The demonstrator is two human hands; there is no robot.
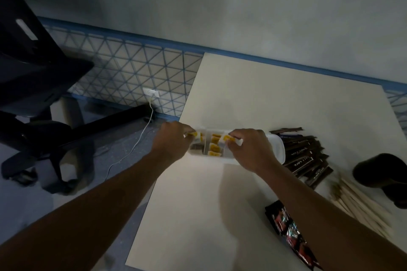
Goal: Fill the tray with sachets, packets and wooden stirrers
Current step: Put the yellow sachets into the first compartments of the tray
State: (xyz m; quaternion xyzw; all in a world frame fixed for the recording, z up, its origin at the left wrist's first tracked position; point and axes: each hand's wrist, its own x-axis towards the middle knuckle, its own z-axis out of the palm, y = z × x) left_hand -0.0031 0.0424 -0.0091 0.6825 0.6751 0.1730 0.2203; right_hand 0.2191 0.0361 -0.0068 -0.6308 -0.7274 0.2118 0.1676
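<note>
Tray, long axis left to right

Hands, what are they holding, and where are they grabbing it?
The left hand pinches a yellow sachet by its left end; the right hand pinches another yellow sachet by its right end.

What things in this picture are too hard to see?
Head view:
Tray's left end, covered by the left hand.
Yellow sachet in the right hand, mostly behind fingers.
Writing on brown sachets, too small.
Wooden stirrers, blurred.
Red-black packets, partly under the right forearm.
Dark object, cut by the right edge.
</note>
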